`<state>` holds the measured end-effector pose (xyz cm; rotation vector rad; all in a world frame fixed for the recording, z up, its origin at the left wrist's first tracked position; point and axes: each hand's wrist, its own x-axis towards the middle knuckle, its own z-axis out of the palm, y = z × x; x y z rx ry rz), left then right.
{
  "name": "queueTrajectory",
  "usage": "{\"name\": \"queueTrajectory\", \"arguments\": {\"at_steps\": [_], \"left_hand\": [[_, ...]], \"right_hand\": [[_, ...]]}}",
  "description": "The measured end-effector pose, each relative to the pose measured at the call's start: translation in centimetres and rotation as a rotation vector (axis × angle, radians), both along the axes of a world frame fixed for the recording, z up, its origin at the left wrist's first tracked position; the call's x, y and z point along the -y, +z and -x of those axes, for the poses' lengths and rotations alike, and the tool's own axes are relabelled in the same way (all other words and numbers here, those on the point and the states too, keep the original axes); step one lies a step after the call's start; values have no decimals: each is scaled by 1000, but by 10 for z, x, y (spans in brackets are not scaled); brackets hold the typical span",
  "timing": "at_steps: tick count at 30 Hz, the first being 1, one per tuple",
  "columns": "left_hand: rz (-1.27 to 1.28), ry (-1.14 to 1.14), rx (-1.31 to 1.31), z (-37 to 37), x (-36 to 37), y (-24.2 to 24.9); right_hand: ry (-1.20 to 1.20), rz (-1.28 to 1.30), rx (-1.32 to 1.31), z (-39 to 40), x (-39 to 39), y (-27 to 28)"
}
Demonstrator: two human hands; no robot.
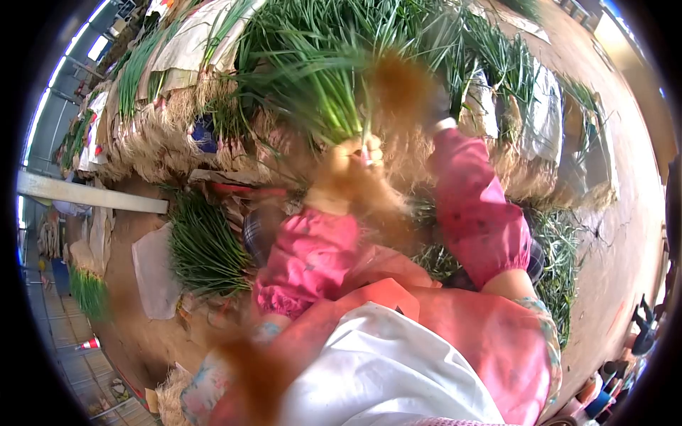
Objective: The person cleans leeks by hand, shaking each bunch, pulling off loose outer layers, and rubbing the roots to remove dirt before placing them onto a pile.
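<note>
My left hand (355,151), in a pink sleeve cover, is closed around the lower stems of a bunch of green garlic (334,99). Its long green leaves fan upward, and pale stringy roots (387,202) hang below the fist. To the right, my right hand (440,106) reaches toward the piled greens; it looks dark, perhaps gloved, with a white edge at the wrist. A brown smear on the lens and motion blur cover its fingers, so their hold cannot be made out.
Rooted bunches under pale sacking (199,42) line the left and back. More covered bunches (543,121) stand at right. Loose greens (202,245) lie by my left knee, others (558,270) at right. A pale beam (92,193) juts in from the left.
</note>
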<state>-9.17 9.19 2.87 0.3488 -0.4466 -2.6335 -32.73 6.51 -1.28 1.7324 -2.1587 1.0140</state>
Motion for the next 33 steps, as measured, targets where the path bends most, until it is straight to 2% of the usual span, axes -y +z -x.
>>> {"name": "queueTrajectory", "arguments": {"at_steps": [2,3,4,5,6,7,9,11,12,13,14,15,16,17,18,19,20,21,22,23,24,25,26,27,28,29,30,31,33], "left_hand": [[84,36,-13,-27,7,32],[122,15,-87,-47,25,36],[155,-11,-166,-62,46,40],[244,186,-182,-67,54,60],[333,385,-198,-69,61,83],[378,420,-265,-71,78,90],[461,425,-337,-70,107,94],[501,339,-370,-59,122,70],[481,489,-95,-45,97,64],[333,297,-154,-28,85,47],[173,115,-185,-11,72,29],[242,69,14,15,56,12],[302,2,202,41,40,-5],[524,163,219,66,25,-19],[481,124,313,92,35,-56],[762,161,354,115,61,-103],[726,219,400,120,64,-87],[689,277,445,125,66,-68],[700,282,580,123,102,-87],[723,408,683,115,127,-80],[606,366,575,101,143,-57],[661,373,598,83,170,-51],[557,444,467,75,195,-58],[639,334,641,57,222,-57],[529,436,519,52,253,-78],[511,543,516,43,283,-87],[488,560,407,36,278,-68],[521,465,402,27,302,-78],[504,431,452,19,316,-74]], "right_hand": [[-121,-83,55,49,-4,5],[-36,-69,-131,56,-21,-15],[32,-215,33,35,-52,-4],[74,-360,196,12,-83,8],[342,-503,-113,13,-95,-50],[650,-571,-99,3,-134,-83],[941,-499,-216,7,-157,-85],[916,-226,-467,33,-135,-69],[671,-244,-306,34,-114,-52],[435,-246,-123,35,-94,-35],[-50,-385,323,37,-64,-12],[27,-316,387,67,-35,-35],[-79,-348,378,62,-22,-30],[-183,-382,373,57,-9,-23],[-354,-352,370,34,-1,-3],[-423,-295,337,30,11,-10],[-463,-125,154,27,21,-29],[-431,-107,68,36,24,-45],[-399,-85,-15,50,29,-59],[-304,-111,38,64,19,-47],[-280,-130,20,83,12,-44],[-341,-162,-44,113,6,-46],[-437,-191,-107,146,0,-48],[-553,-263,-176,180,-5,-50],[-388,25,25,207,-24,-39],[-544,-178,-23,236,-32,-24],[-590,-287,68,248,-41,-16],[-531,-304,-43,293,-47,-56],[-487,-348,-50,299,-52,-74]]}}
